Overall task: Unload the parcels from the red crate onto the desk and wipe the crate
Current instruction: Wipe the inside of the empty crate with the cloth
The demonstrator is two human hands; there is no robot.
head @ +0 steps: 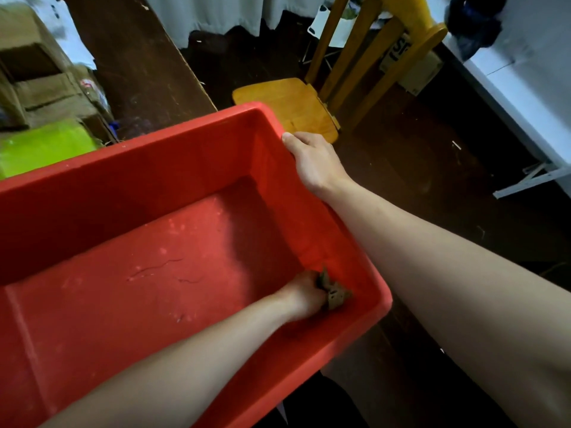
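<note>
now you are wiping, so work the corners first. your left hand (304,296) is clenched around a crumpled brownish cloth (335,296) and pressed into the near right corner of the red crate (154,152), where floor and walls meet. your right hand (312,162) grasps the rim of the short right wall near its far corner, thumb on top, which steadies the crate; keep that hold while you scrub. i judge the pale smears and dark thin marks on the crate floor need long overlapping strokes along its length, then the walls.

the crate holds no parcels. it lies with its open top up towards you, its long axis running from your near left to the far right, the short end towards the yellow chair (287,103). its far long wall sits near the worktop (139,63); what carries it is hidden. a green parcel (43,149) lies beyond that wall.
</note>
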